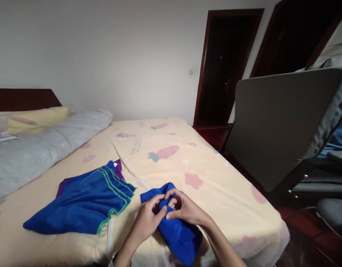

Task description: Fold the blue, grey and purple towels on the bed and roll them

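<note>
Both of my hands are closed on a bright blue cloth (pixel 180 233) at the near part of the bed. My left hand (pixel 147 218) pinches the bunched middle from the left, thumb and fingers meeting near the top. My right hand (pixel 184 209) grips the same gathered part from the right, its fingertips close to the left ones. The cloth's ends spread out below and above my hands. To the left, apart from my hands, lie blue cloths with green stitched edges (pixel 87 200), layered over a purple cloth (pixel 119 168).
The bed (pixel 159 170) has a cream sheet printed with carrots and flowers. A rolled grey quilt (pixel 48 144) and a yellow pillow (pixel 39 118) lie at the left. On the right stand a large grey panel (pixel 282 122) and a dark door (pixel 226 70).
</note>
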Demonstrator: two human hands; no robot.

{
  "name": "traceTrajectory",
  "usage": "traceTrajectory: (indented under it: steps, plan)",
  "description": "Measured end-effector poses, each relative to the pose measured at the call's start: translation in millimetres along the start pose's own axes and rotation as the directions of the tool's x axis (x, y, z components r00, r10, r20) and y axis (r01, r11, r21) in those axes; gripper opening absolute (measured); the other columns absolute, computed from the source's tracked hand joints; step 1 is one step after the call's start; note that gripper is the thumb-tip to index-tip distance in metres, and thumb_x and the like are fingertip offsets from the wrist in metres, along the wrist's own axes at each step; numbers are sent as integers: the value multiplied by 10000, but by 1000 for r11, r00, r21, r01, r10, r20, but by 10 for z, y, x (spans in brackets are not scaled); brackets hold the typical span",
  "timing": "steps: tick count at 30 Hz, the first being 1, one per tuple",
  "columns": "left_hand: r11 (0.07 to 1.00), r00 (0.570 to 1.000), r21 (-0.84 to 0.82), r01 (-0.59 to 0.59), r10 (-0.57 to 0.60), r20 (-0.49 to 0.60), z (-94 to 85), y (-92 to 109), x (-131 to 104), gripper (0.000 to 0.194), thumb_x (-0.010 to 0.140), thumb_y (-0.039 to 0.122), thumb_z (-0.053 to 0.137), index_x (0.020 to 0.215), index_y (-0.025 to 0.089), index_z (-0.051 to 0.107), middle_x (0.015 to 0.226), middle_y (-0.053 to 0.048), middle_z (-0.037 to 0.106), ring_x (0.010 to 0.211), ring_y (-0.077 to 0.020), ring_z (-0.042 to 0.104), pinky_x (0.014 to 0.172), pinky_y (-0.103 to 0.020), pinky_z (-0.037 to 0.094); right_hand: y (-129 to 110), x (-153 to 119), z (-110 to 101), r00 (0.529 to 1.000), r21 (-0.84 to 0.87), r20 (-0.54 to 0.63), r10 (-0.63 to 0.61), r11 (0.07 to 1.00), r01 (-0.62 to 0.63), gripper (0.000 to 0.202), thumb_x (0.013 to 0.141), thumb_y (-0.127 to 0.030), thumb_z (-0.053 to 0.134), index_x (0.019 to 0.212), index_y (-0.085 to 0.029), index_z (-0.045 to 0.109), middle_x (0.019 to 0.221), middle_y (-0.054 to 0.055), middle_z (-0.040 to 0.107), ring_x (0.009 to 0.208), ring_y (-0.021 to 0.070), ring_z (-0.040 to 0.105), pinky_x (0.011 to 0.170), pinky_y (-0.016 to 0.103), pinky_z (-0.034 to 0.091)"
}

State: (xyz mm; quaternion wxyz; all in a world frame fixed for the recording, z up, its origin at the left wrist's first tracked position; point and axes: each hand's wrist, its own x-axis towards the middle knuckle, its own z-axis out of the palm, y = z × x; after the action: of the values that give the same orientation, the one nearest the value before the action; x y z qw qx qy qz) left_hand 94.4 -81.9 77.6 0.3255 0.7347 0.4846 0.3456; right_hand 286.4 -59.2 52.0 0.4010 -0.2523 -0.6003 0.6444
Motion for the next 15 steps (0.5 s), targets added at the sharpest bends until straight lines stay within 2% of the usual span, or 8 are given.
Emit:
traceTrajectory:
  steps: [5,7,9,12,14,15]
  plan:
    - [999,1000,30,-11,11,-3,-60,34,-54,332,836,198,535,1128,247,685,1009,-23,732,827,-166,650,774,-257,505,-125,-22,85,997,-82,-35,-67,995,64,496,621,-286,920,966,-195,576,716,-74,465,665,93,422,593,204,336]
    - [999,1000,33,-12,12,-23,-100,46,-63,379,807,159,516,1133,250,688,1044,-25,735,901,-175,663,814,-257,509,-202,-23,107,994,-80,-59,-88,993,83,425,670,-323,891,947,-192,597,711,-69,451,654,94,412,591,210,334]
    - [999,998,46,-11,14,-60,-183,40,-64,415,780,136,503,1132,249,693,1033,-23,739,934,-180,669,828,-259,512,-270,-30,87,986,-98,-116,-124,989,113,326,751,-370,829,930,-191,623,740,-43,506,683,109,463,624,224,370]
    - [997,981,69,-31,43,-191,-421,-3,-79,354,768,163,506,1038,230,725,1003,-28,747,918,-189,676,828,-269,516,-374,-79,-52,936,-198,-285,-206,968,153,254,839,-430,733,922,-196,676,892,28,634,841,170,573,735,267,449]
    - [998,940,56,-30,47,-337,-650,-56,-112,277,779,220,524,959,211,735,963,-34,747,859,-190,674,786,-262,520,-470,-166,-204,880,-290,-400,-258,946,146,273,874,-460,680,973,-207,706,1016,66,676,960,216,604,814,304,481]
    - [999,905,38,-18,33,-424,-776,-90,-137,250,784,249,534,930,204,732,926,-31,743,800,-181,664,737,-249,517,-531,-233,-285,851,-347,-442,-283,929,129,290,888,-470,655,1010,-213,713,1071,77,682,1010,232,607,854,323,487]
